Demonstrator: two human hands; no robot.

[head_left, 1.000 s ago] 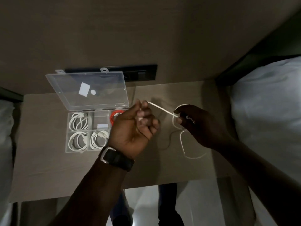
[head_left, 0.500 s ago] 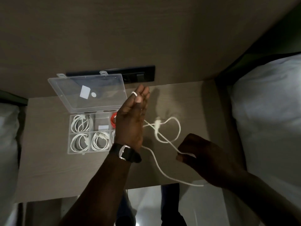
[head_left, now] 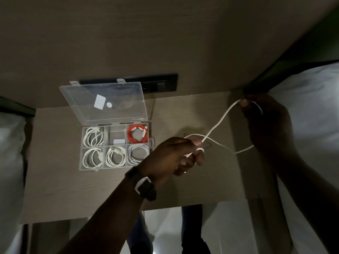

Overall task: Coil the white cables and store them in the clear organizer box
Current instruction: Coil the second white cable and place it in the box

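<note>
The white cable [head_left: 216,125] hangs over the table [head_left: 64,189], pinched in the left hand [head_left: 176,154] and the right hand [head_left: 266,121]; light and limp, it probably coils best gripped near the plug end, beside the clear organizer box [head_left: 117,145]

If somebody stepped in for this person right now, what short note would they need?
Left hand: pinching one end of the loose white cable.
Right hand: holding the cable further along, stretched out above the table.
Clear organizer box: open; four white coils and one orange cable stored.
Top-middle compartment: holds only a small white item.
Left: coil this cable and store it.
</note>
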